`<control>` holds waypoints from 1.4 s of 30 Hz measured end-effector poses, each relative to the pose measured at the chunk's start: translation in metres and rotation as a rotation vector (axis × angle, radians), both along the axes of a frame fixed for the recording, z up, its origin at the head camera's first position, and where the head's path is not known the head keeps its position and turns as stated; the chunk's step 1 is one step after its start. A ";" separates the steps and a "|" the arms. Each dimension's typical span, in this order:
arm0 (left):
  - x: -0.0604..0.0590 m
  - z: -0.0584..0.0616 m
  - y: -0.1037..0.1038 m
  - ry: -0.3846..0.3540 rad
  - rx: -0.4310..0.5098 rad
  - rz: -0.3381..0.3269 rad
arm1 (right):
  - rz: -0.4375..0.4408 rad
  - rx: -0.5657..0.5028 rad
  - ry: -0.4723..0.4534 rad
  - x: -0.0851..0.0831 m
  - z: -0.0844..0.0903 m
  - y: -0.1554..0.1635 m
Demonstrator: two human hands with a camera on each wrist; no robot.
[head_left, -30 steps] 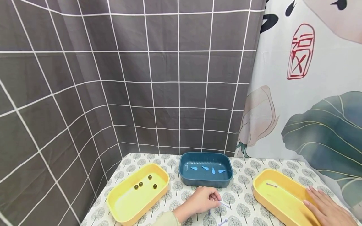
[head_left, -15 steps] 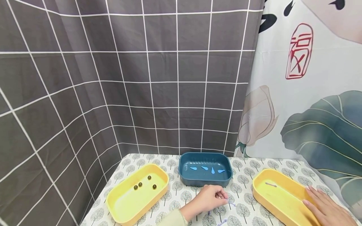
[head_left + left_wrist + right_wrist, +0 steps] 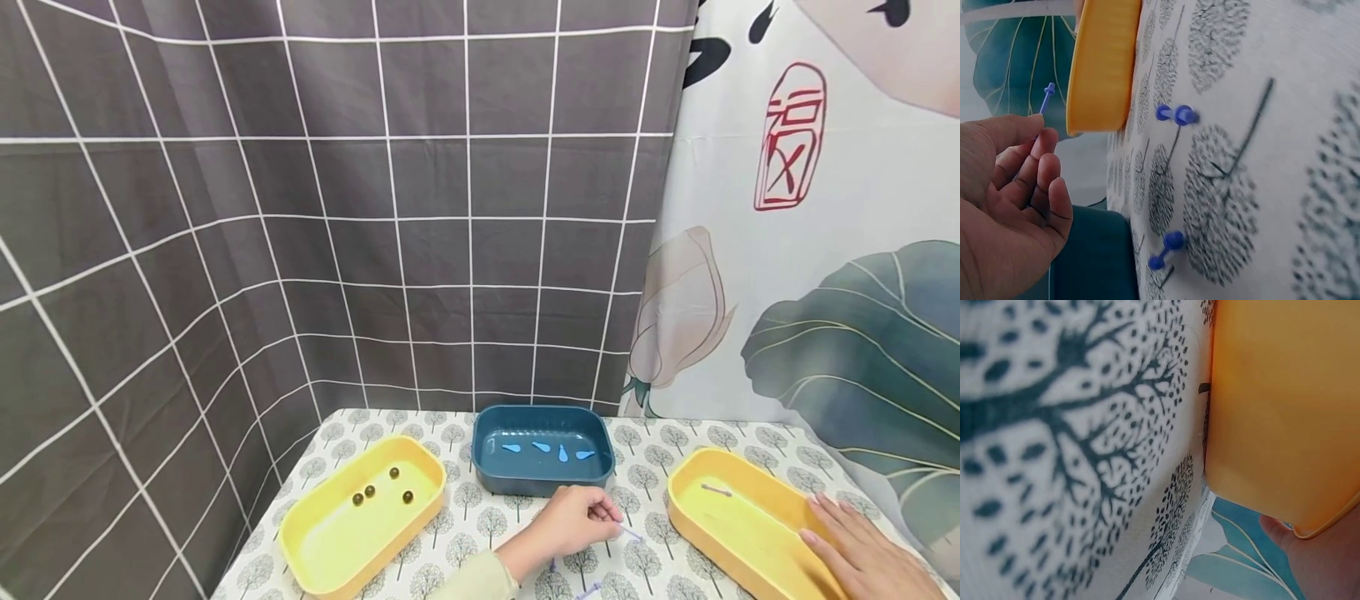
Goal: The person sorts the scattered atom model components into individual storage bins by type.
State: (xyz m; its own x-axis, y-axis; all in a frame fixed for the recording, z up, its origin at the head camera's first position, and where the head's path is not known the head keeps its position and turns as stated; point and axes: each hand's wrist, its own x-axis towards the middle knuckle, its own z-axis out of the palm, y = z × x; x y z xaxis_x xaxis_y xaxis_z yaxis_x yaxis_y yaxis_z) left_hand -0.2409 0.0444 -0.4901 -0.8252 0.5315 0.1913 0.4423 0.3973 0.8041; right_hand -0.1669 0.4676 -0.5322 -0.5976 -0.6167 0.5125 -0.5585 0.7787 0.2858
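Observation:
My left hand (image 3: 576, 520) pinches a small purple stick with knobbed ends (image 3: 632, 532) between thumb and forefinger. In the left wrist view the purple stick (image 3: 1048, 99) points up from the fingertips, above the table; its lower end is hidden in the hand. Two similar purple sticks (image 3: 1175, 114) (image 3: 1166, 250) lie on the tree-print cloth below. My right hand (image 3: 862, 550) rests with straight fingers over the far side of the right yellow tray (image 3: 705, 546). One purple stick (image 3: 716, 491) lies inside that tray. The right wrist view shows the thumb (image 3: 1282, 534) at its rim.
A dark blue tray (image 3: 543, 485) with several light blue drop-shaped pieces (image 3: 563, 453) stands at the back, just beyond my left hand. At the left, another yellow tray (image 3: 375, 571) holds several dark round balls (image 3: 394, 472). A grey checked curtain (image 3: 435, 250) hangs behind.
My left hand has moved right with the pinched stick, toward the right yellow tray. The right hand stays on that tray, and the trays keep their places.

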 end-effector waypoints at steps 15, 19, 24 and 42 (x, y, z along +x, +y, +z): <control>-0.005 0.005 0.038 0.021 -0.027 0.030 | -0.030 0.002 -0.006 0.004 0.003 -0.005; -0.006 0.007 0.047 -0.003 -0.035 0.058 | -0.037 0.002 -0.009 0.005 0.003 -0.004; -0.007 0.010 0.058 -0.030 -0.042 0.097 | -0.016 0.010 0.006 0.002 0.002 -0.002; -0.009 0.021 0.094 -0.062 -0.023 0.144 | -0.060 0.004 -0.014 0.006 0.003 -0.005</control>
State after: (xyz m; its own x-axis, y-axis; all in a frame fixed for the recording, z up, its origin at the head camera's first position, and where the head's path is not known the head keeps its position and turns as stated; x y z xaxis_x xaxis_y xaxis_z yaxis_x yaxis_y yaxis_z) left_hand -0.2499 0.1383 -0.4692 -0.9031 0.4103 0.1270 0.3294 0.4720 0.8178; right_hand -0.1610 0.4628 -0.5295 -0.6408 -0.5814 0.5013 -0.5148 0.8099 0.2812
